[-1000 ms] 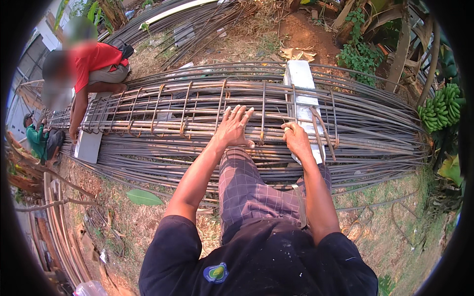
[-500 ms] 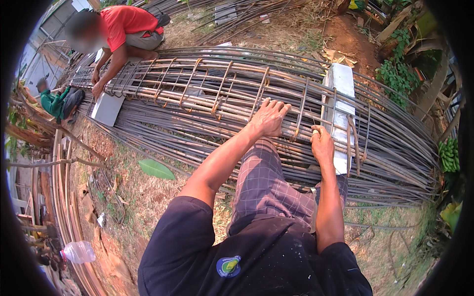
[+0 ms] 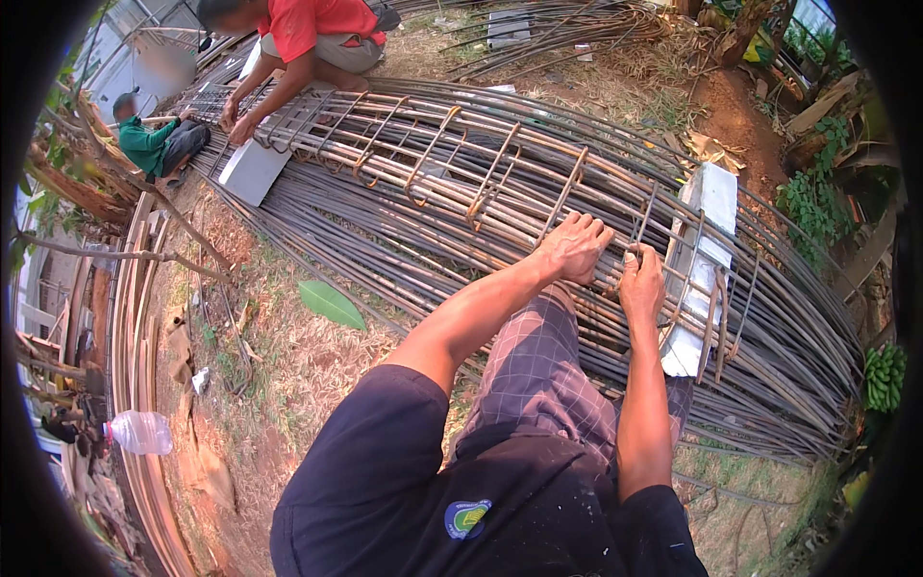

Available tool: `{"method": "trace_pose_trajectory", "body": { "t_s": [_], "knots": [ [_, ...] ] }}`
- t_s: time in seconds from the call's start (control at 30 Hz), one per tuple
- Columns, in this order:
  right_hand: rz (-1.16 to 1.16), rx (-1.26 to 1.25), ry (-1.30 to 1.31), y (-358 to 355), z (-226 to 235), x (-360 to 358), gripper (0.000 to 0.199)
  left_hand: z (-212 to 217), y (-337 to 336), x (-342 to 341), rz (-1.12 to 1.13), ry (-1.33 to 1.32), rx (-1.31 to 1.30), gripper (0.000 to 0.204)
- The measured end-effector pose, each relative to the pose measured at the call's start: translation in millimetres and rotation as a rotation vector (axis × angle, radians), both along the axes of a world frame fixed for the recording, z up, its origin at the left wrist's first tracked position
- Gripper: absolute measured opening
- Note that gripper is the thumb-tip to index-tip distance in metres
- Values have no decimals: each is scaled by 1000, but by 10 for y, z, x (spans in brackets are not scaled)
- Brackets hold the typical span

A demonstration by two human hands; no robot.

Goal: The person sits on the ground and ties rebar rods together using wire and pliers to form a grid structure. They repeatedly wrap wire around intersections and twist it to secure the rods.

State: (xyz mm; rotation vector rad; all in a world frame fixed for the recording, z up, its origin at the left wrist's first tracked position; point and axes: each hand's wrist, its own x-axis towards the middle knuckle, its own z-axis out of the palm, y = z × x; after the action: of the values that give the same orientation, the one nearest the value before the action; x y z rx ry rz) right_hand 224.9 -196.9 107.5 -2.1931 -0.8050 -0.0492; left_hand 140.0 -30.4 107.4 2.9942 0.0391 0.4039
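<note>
A long rebar cage (image 3: pixel 435 165), several ribbed bars ringed by rusty square stirrups, lies across a stack of loose steel bars. My left hand (image 3: pixel 580 247) curls its fingers over the cage's near bars, between two stirrups. Just to its right, my right hand (image 3: pixel 641 282) is closed in a pinch beside a stirrup (image 3: pixel 646 213). What sits between those fingertips is too small to make out. Right of that hand, a white block (image 3: pixel 713 207) supports the cage's end.
A person in a red shirt (image 3: pixel 292 29) crouches at the far left, hands on the cage near another pale block (image 3: pixel 256 171). Beyond sits a person in green (image 3: pixel 144 146). Timber strips (image 3: pixel 144 317) and a clear plastic bottle (image 3: pixel 141 433) lie left; green bananas (image 3: pixel 885 377) hang right.
The whole view has shifted, moving the scene rightward. My right hand has come left along the cage, closer to the stirrup and my left hand. The left hand stays on the bars.
</note>
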Motion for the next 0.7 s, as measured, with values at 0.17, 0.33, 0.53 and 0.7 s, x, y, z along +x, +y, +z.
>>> {"method": "trace_pose_trajectory", "body": {
  "t_s": [0.17, 0.33, 0.53, 0.7],
  "knots": [
    [-40, -37, -17, 8, 14, -26, 21, -17, -19, -38, -1, -90, -37, 72],
    [-7, 6, -98, 5, -45, -32, 24, -44, -24, -65, 15, -61, -71, 86],
    [-73, 124, -259, -35, -74, -121, 22, 284, 634, -604, 166, -506, -217, 47],
    [19, 301, -192, -75, -137, -138, 24, 66, 2168, -1488, 692, -514, -132, 35]
  ]
}}
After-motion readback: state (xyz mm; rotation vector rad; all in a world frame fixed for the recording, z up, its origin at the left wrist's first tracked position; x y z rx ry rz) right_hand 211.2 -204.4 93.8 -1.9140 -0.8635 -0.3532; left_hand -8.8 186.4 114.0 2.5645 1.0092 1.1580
